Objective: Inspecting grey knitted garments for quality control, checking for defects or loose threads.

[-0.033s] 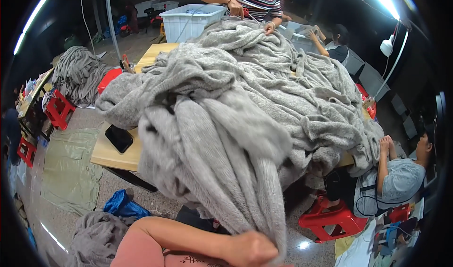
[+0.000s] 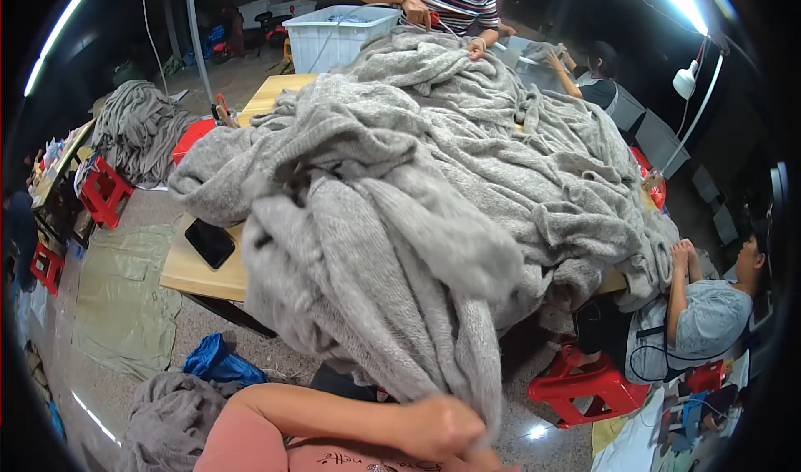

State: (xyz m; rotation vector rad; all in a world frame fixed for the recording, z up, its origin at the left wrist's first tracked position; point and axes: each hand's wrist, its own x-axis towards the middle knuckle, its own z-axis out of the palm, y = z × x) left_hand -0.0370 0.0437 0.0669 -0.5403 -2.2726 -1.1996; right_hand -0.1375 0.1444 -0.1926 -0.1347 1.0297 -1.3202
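Note:
A large heap of grey knit fabric (image 2: pixel 534 180) covers the table. A thick bunched fold of the grey knit fabric hangs over the near edge toward me. My left hand (image 2: pixel 442 429), at the end of my bent left arm, is closed in a fist on the lower end of that fold. Just beneath it at the lower edge, a strip of skin shows beside the fist; I cannot make out my right hand or its fingers there. The fold bulges on its right side and is slightly blurred.
A black phone (image 2: pixel 209 243) lies on the table's left corner (image 2: pixel 188 276). A person in a striped top (image 2: pixel 450 1) holds a red-handled tool across the table. Another person (image 2: pixel 709 309) sits at right near a red stool (image 2: pixel 591 389). A white bin (image 2: pixel 338 42) stands behind.
My left fist has shifted slightly left and up with the fabric. The fold's bulging right side has moved a little to the right and down.

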